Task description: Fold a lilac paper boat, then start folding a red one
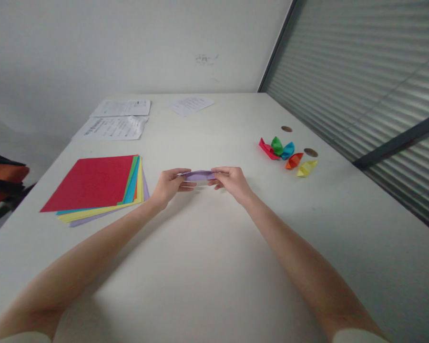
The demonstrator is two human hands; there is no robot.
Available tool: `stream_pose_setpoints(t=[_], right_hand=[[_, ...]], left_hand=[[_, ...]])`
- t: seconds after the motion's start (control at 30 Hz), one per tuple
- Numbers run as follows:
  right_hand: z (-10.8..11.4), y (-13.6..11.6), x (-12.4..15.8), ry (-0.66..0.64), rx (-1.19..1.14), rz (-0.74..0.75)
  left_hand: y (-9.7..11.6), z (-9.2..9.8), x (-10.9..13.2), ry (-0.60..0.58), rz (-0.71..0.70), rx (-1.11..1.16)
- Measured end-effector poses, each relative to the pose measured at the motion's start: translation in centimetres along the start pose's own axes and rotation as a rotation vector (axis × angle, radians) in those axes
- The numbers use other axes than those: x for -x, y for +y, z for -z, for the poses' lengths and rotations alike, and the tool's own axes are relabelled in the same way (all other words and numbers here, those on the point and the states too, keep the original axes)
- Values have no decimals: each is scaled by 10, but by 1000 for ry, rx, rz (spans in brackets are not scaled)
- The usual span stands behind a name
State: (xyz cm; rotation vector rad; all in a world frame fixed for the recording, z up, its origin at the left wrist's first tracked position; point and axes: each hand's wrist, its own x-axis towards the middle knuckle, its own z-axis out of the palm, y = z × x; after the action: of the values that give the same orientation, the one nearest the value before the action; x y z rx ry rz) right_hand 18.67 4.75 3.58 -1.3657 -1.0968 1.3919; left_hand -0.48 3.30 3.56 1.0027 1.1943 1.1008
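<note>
Arms reached out long and straight from the bottom corners, over the white table [207,267], and met near the middle. The left hand [169,185] pinched one end of a folded purple paper [199,175], and the right hand [232,181] pinched the other end. Both hands were closed tight on it, fingers on top and thumbs below. The purple paper was thin, flat and long, like a little strip, and sat just above the table between the two hands. To the left lay a stack of colored sheets [96,186] with red on top. Far back were some printed pages [116,126]. To the right sat five small folded paper shapes [288,155], red, green, blue, orange and yellow, close together.
</note>
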Motion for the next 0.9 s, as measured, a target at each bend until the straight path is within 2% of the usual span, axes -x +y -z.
stream_pose_setpoints(t=[0.17,0.3,0.4,0.53,0.73,0.9], right_hand=[[-1,-2,1,13,-5,-49],[-2,0,2,25,1,15],[-3,1,2,-36,9,31],[-3,0,4,-94,25,-44],[-4,0,4,-45,5,-103],[-5,7,1,-18,28,-26]], left_hand=[[2,0,1,-20,19,13],[-2,0,0,-29,-35,-28],[-6,0,-1,-53,-28,-51],[-7,2,-2,-59,2,-44],[-3,3,-2,-39,-9,-43],[-8,2,-3,-64,-22,-84]])
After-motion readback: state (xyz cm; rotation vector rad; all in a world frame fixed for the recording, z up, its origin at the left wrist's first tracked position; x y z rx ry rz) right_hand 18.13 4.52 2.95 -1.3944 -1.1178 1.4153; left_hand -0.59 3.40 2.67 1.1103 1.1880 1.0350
